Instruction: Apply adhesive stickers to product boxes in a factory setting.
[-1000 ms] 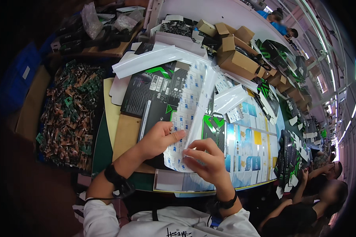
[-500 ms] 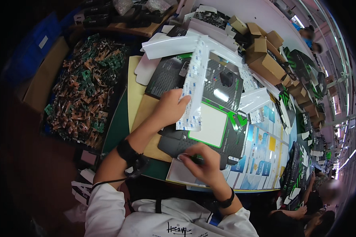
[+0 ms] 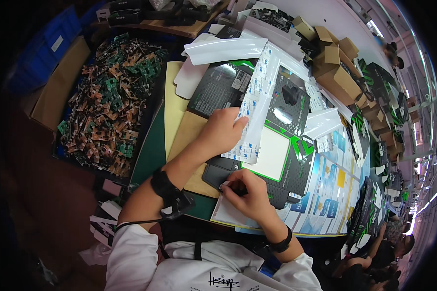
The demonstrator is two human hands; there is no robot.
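Note:
My left hand (image 3: 222, 132) is closed on the edge of a long sheet of adhesive strips (image 3: 256, 104), white backing printed in blue. The sheet lies slanted across a flattened black and green box blank (image 3: 298, 167) with a white panel framed in green. Near the blank's front left flap (image 3: 217, 175), my right hand (image 3: 250, 196) pinches thumb against fingers. Whatever is between those fingertips is too small and hidden to make out.
Left of the table is a bin heaped with green and brown circuit boards (image 3: 111, 106). Curled white liner sheets (image 3: 223, 51) lie at the back. Open brown cartons (image 3: 337, 72) stand at the far right. Stacked black boxes (image 3: 366, 203) and other people are on the right.
The view has shifted, so the table appears farther right. My right hand has moved left and slightly away, towards the flap, still pinching. My left hand keeps its hold on the adhesive sheet.

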